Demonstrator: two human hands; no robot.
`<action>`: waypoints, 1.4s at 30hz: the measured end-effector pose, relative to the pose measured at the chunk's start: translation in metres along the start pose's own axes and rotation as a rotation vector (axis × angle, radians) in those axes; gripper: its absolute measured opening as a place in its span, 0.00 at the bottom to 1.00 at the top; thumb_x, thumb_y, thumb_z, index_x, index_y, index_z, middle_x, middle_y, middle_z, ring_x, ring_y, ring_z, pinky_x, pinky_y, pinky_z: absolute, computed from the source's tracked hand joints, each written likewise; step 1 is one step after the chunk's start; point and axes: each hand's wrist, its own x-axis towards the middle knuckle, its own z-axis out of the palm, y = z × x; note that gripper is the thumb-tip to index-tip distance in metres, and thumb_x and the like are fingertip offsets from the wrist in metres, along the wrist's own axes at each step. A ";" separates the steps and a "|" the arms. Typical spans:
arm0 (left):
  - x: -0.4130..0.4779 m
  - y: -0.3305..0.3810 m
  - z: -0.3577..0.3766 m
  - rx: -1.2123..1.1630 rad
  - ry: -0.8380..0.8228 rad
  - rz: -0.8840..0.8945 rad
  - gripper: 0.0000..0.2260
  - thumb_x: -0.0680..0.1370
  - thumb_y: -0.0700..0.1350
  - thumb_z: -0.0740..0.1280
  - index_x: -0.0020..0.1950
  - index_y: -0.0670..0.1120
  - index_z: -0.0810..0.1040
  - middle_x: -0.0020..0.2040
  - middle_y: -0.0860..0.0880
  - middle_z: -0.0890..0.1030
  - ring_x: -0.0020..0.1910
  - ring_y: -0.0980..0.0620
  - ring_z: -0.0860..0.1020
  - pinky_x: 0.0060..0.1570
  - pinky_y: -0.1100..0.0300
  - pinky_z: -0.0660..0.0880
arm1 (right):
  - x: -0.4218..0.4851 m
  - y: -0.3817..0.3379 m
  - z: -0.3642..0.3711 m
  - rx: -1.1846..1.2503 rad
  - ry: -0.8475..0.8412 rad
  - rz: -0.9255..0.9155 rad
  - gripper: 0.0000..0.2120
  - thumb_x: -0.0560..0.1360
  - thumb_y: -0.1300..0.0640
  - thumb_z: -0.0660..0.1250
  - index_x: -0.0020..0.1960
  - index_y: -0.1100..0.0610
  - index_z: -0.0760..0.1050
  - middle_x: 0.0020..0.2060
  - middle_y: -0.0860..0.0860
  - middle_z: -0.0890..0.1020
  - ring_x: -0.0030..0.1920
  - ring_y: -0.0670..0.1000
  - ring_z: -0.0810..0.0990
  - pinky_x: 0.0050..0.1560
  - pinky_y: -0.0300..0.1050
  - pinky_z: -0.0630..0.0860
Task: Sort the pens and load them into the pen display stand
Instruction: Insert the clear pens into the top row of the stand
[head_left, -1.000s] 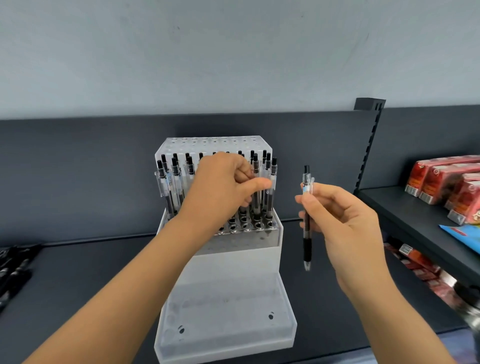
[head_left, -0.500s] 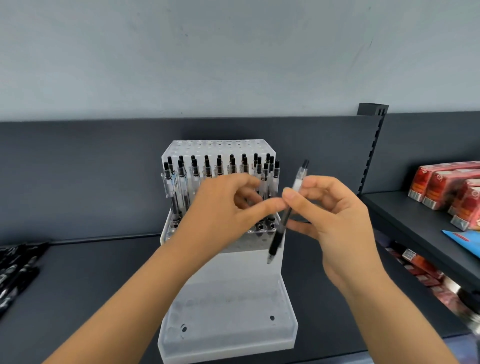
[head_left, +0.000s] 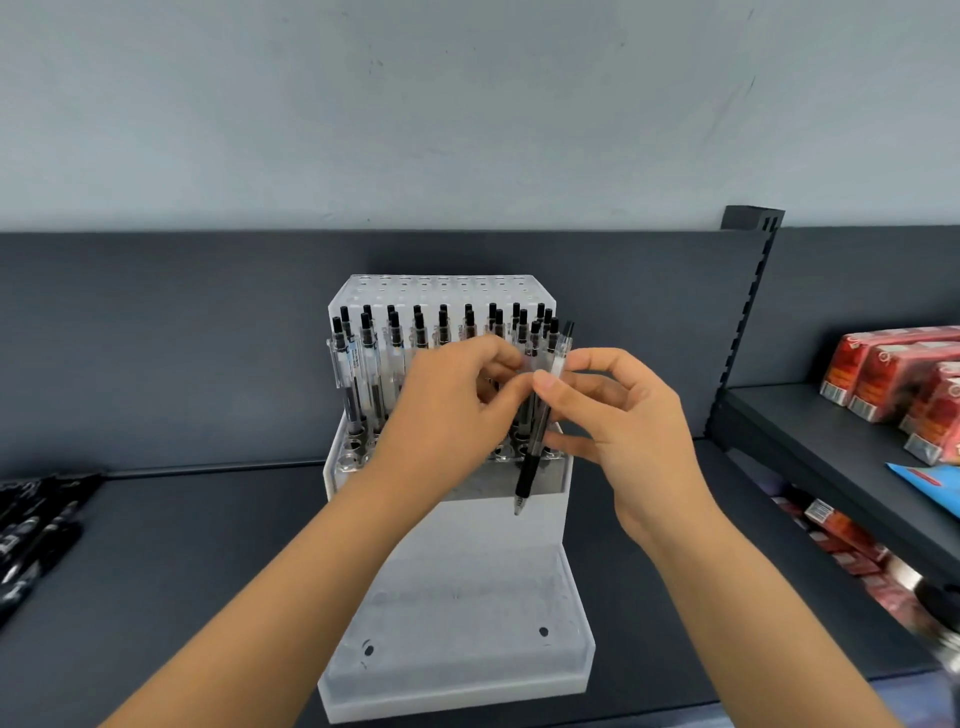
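Since its tip presumably must drop into a free hole, the loose pen (head_left: 531, 467) hangs tip-down and slightly tilted before the right front of the pen display stand (head_left: 452, 571), pinched mid-barrel by the right hand (head_left: 639, 447), the left hand (head_left: 452, 415) apparently pinching it too.

Left hand (head_left: 457, 410), right hand (head_left: 634, 441): bare, slim fingers (head_left: 602, 359), short nails. Forearms (head_left: 291, 582) bare up to frame edge.

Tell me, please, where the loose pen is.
Head view, right of centre: the right hand pinches the loose pen before the right edge of the display stand, beside the left hand.
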 end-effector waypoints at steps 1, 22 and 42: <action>0.000 0.000 0.002 0.006 0.002 0.002 0.05 0.75 0.46 0.70 0.50 0.47 0.82 0.37 0.60 0.79 0.38 0.61 0.79 0.40 0.70 0.75 | 0.000 0.001 -0.002 -0.012 0.008 -0.009 0.08 0.70 0.60 0.74 0.46 0.54 0.77 0.38 0.50 0.83 0.38 0.45 0.82 0.39 0.44 0.82; -0.009 0.024 -0.026 -0.044 -0.059 0.103 0.05 0.72 0.39 0.71 0.46 0.47 0.82 0.38 0.56 0.83 0.34 0.59 0.81 0.38 0.63 0.79 | -0.008 -0.025 0.010 0.001 -0.030 -0.189 0.08 0.72 0.57 0.71 0.44 0.63 0.78 0.34 0.51 0.83 0.36 0.46 0.82 0.39 0.46 0.82; -0.019 -0.018 -0.003 0.080 0.007 -0.057 0.07 0.75 0.45 0.71 0.51 0.45 0.82 0.37 0.62 0.78 0.39 0.69 0.76 0.43 0.78 0.71 | -0.026 0.010 -0.034 -1.362 -0.256 -0.530 0.21 0.74 0.39 0.64 0.63 0.47 0.73 0.53 0.41 0.79 0.52 0.46 0.78 0.44 0.42 0.79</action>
